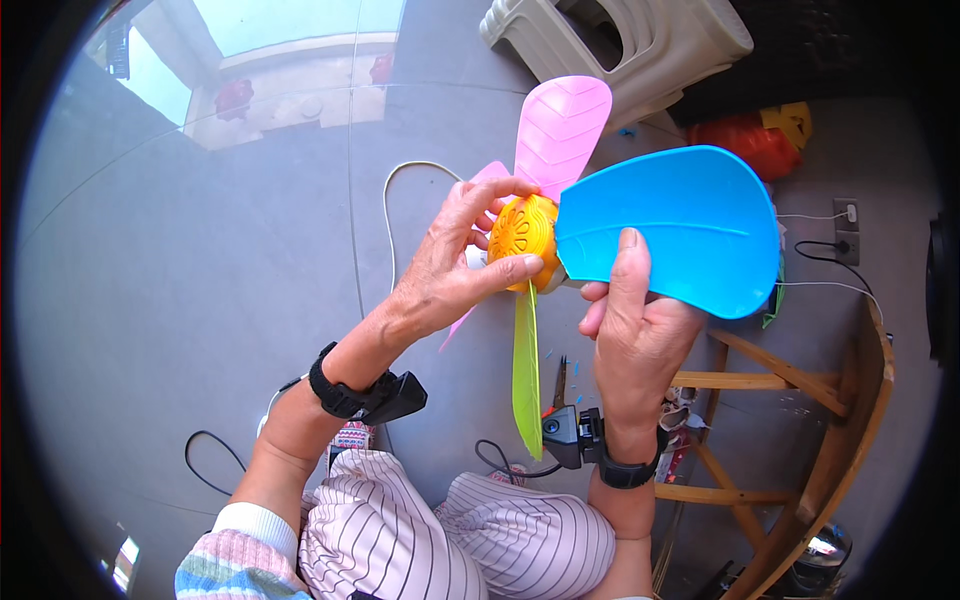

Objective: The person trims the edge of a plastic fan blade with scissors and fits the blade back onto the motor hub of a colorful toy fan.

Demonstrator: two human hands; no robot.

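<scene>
I hold a plastic fan with coloured blades in front of me. My left hand is closed round its yellow hub, with the fingers over the top and the thumb at the lower edge. Between the thumb and fingers of my right hand is the wide blue blade, thumb on its face. The blue blade's narrow end meets the hub's right side; how it is fastened there is hidden. A pink blade points up from the hub and a yellow-green blade points down. Another pink piece shows partly behind my left hand.
A whitish plastic stool stands at the far side. To the right lies a piece of wooden furniture with crossbars. Scissors and small blue scraps lie on the grey floor. Cables run to a socket near a red bag.
</scene>
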